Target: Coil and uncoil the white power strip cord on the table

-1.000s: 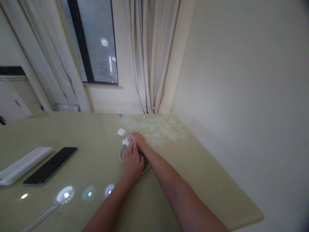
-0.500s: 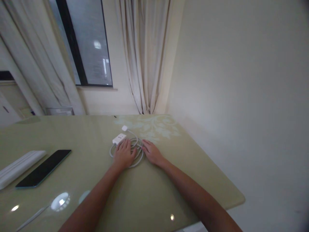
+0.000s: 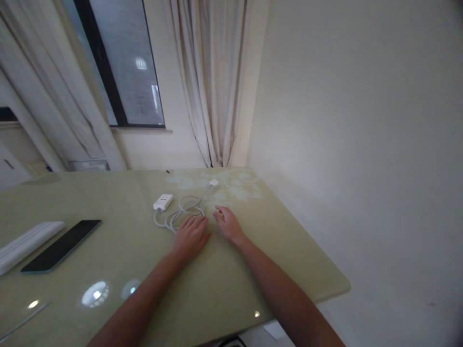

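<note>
A white extension cord (image 3: 191, 198) lies in loose, overlapping loops on the table. Its socket box (image 3: 163, 202) sits at the left end of the loops, and the plug (image 3: 213, 183) lies at the far right. My left hand (image 3: 191, 235) rests palm down at the near edge of the loops, fingers stretched over the cable and thumb out to the right. Part of the cable is hidden beneath it. To the right of the loops, my right hand (image 3: 228, 224) is held just off the cable, its fingers slightly bent and apart from the thumb, with nothing in them.
On the left of the glossy table (image 3: 289, 270) lie a long white bar-shaped object (image 3: 31, 245) and a flat black slab (image 3: 62, 246). A thin white cable (image 3: 25, 320) runs at the lower left. A wall (image 3: 343, 144) borders the right side; curtains (image 3: 213, 86) hang behind.
The round coil has spread into looser loops. The plug has moved right and the socket box a little left. My right hand has come off the cable; my left has slid toward the near side.
</note>
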The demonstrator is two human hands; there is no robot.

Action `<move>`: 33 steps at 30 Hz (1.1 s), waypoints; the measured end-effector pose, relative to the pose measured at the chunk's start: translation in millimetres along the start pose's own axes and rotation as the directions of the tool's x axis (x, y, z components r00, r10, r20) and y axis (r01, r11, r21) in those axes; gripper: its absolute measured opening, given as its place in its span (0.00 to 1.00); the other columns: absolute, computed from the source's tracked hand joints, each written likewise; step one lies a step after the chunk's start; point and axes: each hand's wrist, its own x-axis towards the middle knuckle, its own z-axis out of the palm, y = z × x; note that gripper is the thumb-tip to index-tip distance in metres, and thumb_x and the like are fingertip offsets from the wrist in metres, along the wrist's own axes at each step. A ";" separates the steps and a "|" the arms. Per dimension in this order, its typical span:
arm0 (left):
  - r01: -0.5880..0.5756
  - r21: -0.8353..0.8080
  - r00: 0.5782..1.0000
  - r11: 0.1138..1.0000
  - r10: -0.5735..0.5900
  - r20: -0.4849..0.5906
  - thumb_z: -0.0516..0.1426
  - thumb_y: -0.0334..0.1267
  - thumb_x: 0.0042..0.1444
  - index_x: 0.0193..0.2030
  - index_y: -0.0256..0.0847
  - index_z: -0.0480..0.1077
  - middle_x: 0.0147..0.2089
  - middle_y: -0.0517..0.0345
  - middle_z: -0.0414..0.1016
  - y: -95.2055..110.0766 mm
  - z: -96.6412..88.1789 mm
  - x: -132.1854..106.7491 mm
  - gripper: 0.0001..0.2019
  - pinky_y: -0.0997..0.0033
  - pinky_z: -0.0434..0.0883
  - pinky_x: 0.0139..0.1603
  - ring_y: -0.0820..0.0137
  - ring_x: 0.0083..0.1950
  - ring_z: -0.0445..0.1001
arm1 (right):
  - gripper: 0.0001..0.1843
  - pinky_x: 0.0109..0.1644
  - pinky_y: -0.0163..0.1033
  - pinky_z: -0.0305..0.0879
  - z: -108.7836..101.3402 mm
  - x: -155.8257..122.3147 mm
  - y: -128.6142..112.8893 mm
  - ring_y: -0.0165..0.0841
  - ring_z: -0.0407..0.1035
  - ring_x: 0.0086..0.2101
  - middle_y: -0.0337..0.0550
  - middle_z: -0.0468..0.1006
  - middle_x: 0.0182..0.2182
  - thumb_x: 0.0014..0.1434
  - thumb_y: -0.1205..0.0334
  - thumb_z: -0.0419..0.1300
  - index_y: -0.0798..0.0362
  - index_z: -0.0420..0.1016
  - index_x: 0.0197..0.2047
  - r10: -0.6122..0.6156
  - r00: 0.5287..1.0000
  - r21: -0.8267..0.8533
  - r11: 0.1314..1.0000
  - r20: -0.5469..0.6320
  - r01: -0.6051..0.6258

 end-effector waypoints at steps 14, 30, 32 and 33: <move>0.215 0.262 0.937 0.941 -0.274 0.216 0.46 0.23 0.67 0.75 0.42 0.70 0.65 0.42 0.81 -82.4 -21.5 0.9 0.33 0.46 0.57 0.78 0.52 0.68 0.76 | 0.17 0.66 0.52 0.67 -11.0 -6.9 6.5 0.44 0.75 0.56 0.57 0.83 0.54 0.74 0.57 0.57 0.54 0.82 0.57 -0.101 0.994 -0.067 0.993 -0.047 0.098; 0.155 0.240 0.944 0.958 -0.072 -0.321 0.56 0.28 0.64 0.36 0.42 0.79 0.42 0.50 0.85 -56.5 -43.2 -13.3 0.11 0.41 0.65 0.64 0.53 0.48 0.80 | 0.13 0.58 0.46 0.69 -10.0 -9.9 -17.9 0.41 0.74 0.49 0.51 0.82 0.45 0.76 0.57 0.56 0.53 0.81 0.50 -0.261 0.965 -0.132 0.958 -0.035 0.255; 0.015 0.208 0.938 0.978 0.059 -0.342 0.56 0.27 0.64 0.34 0.43 0.77 0.37 0.53 0.83 -41.9 -45.6 -8.1 0.11 0.44 0.65 0.65 0.58 0.44 0.80 | 0.14 0.56 0.45 0.69 -9.8 -12.2 -22.3 0.40 0.74 0.48 0.50 0.81 0.44 0.77 0.56 0.55 0.52 0.80 0.48 -0.282 0.959 -0.120 0.953 -0.033 0.277; -0.057 0.187 0.932 0.981 0.119 -0.342 0.56 0.27 0.64 0.35 0.43 0.77 0.37 0.54 0.83 -35.5 -45.8 -6.5 0.11 0.47 0.66 0.65 0.60 0.43 0.80 | 0.14 0.56 0.45 0.69 -9.7 -13.5 -24.0 0.39 0.74 0.47 0.50 0.81 0.43 0.77 0.55 0.55 0.51 0.80 0.48 -0.291 0.956 -0.110 0.952 -0.035 0.285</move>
